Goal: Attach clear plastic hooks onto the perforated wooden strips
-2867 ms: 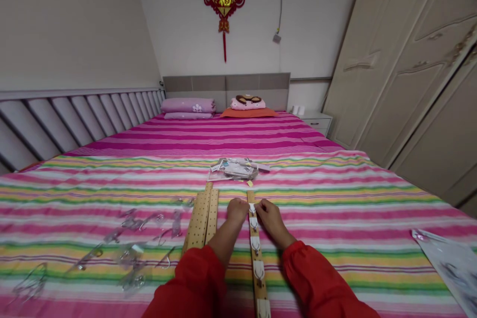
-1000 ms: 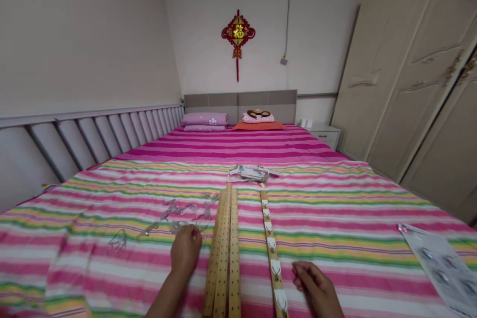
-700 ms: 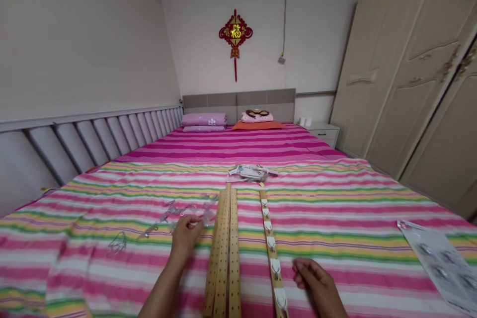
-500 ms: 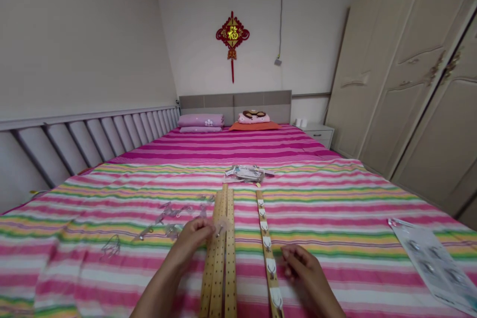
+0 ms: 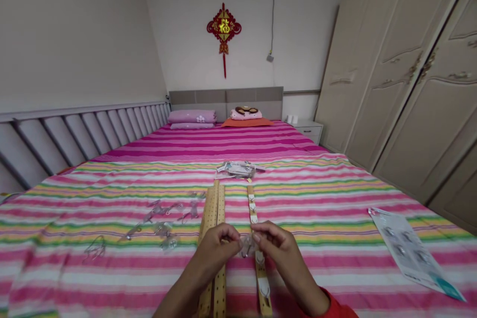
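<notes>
Pink-striped cotton bedspread (image 5: 346, 263) under everything. What are the hands doing?

Together: left hand (image 5: 218, 247) and right hand (image 5: 274, 244) pinch a small clear hook (image 5: 246, 247) between their fingers, over a narrow wooden strip with white hooks (image 5: 250, 198).

And around them?

Perforated wooden slats (image 5: 210, 213) alongside, more clear hooks (image 5: 160, 221) spread flat within reach.

My left hand (image 5: 218, 249) and right hand (image 5: 275, 243) pinch a small clear plastic hook (image 5: 246, 247) between them, its metal curve showing low down. It sits just above the narrow wooden strip (image 5: 250, 190), which runs lengthwise beneath, lined with white hooks (image 5: 252, 206).
</notes>
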{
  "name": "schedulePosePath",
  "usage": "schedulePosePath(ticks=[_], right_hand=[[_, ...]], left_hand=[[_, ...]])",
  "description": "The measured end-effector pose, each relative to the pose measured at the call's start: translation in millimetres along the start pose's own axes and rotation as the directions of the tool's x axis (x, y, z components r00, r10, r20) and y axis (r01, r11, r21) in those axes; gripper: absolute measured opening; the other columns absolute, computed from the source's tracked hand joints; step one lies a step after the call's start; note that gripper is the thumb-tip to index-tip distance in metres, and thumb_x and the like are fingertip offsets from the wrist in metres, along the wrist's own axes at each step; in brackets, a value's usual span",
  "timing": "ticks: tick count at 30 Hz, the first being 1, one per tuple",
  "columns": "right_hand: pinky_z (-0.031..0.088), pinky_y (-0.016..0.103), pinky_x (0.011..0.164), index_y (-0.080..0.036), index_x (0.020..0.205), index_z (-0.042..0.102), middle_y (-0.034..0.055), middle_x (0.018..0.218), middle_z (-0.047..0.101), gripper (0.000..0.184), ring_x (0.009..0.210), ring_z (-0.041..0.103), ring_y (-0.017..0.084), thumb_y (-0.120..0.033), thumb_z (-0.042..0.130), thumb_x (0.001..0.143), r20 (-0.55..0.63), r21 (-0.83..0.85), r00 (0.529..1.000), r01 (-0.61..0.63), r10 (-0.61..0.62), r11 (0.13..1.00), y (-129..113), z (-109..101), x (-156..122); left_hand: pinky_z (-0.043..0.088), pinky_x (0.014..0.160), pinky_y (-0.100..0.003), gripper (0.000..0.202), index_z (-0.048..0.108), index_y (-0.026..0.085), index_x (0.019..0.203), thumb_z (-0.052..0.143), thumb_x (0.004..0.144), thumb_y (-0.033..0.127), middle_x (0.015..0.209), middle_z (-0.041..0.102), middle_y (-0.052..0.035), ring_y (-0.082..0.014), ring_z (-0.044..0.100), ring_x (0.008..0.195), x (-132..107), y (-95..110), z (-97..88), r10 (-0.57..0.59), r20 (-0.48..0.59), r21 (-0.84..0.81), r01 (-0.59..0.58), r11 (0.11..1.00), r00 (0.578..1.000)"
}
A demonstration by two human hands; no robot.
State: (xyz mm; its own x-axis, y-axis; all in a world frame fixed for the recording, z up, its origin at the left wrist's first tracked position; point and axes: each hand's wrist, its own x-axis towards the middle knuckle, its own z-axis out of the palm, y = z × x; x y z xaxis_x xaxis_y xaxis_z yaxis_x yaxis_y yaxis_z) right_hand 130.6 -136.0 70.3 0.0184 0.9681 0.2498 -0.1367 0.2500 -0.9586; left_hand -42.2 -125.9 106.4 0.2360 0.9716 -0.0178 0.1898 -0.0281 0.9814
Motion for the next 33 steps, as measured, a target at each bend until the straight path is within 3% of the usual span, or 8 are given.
schedulePosePath(ticks=[6,10,15,18,21,23,26,33], right_hand=[[0.041,0.023,0.046,-0.018,0.077,0.072,-0.0012,0.057,0.061,0.031,0.047,0.049,0.011,-0.044,0.078,0.062,-0.062,0.089,0.988,-0.134,0.140,0.987,8,-4,-4],[0.042,0.023,0.046,-0.017,0.077,0.071,-0.0002,0.060,0.063,0.032,0.047,0.051,0.011,-0.044,0.079,0.061,-0.104,0.175,0.974,-0.179,0.199,0.968,13,-5,-4],[0.041,0.023,0.049,-0.017,0.080,0.072,-0.0009,0.056,0.060,0.028,0.050,0.051,0.011,-0.042,0.076,0.067,-0.035,0.089,0.988,-0.144,0.147,0.986,17,-15,1],[0.044,0.024,0.052,-0.019,0.081,0.072,0.0008,0.066,0.061,0.023,0.055,0.053,0.012,-0.040,0.072,0.072,0.010,0.032,0.999,-0.037,0.036,0.999,14,-20,4],[0.047,0.026,0.057,-0.021,0.081,0.072,0.0030,0.079,0.062,0.019,0.063,0.056,0.014,-0.038,0.071,0.073,0.034,0.019,0.999,0.035,-0.036,0.999,9,-22,4],[0.048,0.027,0.060,-0.022,0.079,0.071,0.0034,0.082,0.061,0.015,0.068,0.056,0.016,-0.035,0.070,0.074,0.063,0.022,0.996,0.062,-0.064,0.998,6,-23,4],[0.047,0.027,0.064,-0.022,0.075,0.069,0.0033,0.083,0.060,0.009,0.073,0.056,0.017,-0.031,0.069,0.075,0.111,0.060,0.990,0.079,-0.085,0.995,5,-25,4],[0.045,0.027,0.064,-0.021,0.071,0.066,0.0037,0.086,0.059,0.005,0.073,0.054,0.017,-0.025,0.067,0.074,0.133,0.219,0.990,0.010,-0.040,0.976,14,-28,7]], left_hand=[[0.042,0.066,-0.027,0.024,0.064,0.018,0.067,0.065,0.065,0.041,0.066,0.062,-0.0012,-0.0174,0.055,0.069,3,-5,8.4,-0.039,-0.004,-0.045,0.039,0.998,0.999],[0.045,0.074,-0.029,0.033,0.069,0.019,0.083,0.065,0.066,0.047,0.083,0.068,-0.0038,-0.0208,0.059,0.082,5,-10,10.5,-0.013,-0.133,-0.073,0.004,0.997,0.991],[0.044,0.068,-0.027,0.036,0.071,0.019,0.085,0.068,0.065,0.048,0.075,0.063,-0.0028,-0.0183,0.056,0.074,9,-19,12.9,0.026,-0.201,-0.001,-0.027,1.000,0.979],[0.041,0.059,-0.023,0.037,0.069,0.018,0.082,0.067,0.066,0.052,0.071,0.060,-0.0011,-0.0145,0.054,0.067,10,-24,16.4,-0.113,-0.225,-0.167,0.076,0.983,0.968],[0.034,0.049,-0.017,0.035,0.066,0.017,0.077,0.070,0.065,0.049,0.071,0.058,0.0011,-0.0079,0.049,0.057,10,-28,20.3,-0.352,-0.096,-0.429,0.281,0.859,0.931],[0.032,0.046,-0.014,0.033,0.064,0.016,0.076,0.075,0.063,0.043,0.072,0.057,0.0019,-0.0049,0.048,0.054,8,-30,22.3,-0.414,0.039,-0.538,0.369,0.758,0.909],[0.034,0.047,-0.013,0.031,0.063,0.015,0.076,0.077,0.063,0.039,0.071,0.057,0.0021,-0.0035,0.049,0.054,5,-31,24.0,-0.403,0.154,-0.614,0.407,0.677,0.902],[0.034,0.047,-0.014,0.032,0.062,0.014,0.078,0.077,0.064,0.039,0.068,0.060,0.0009,-0.0043,0.051,0.054,-2,-30,34.2,-0.389,0.199,-0.681,0.413,0.605,0.899]])
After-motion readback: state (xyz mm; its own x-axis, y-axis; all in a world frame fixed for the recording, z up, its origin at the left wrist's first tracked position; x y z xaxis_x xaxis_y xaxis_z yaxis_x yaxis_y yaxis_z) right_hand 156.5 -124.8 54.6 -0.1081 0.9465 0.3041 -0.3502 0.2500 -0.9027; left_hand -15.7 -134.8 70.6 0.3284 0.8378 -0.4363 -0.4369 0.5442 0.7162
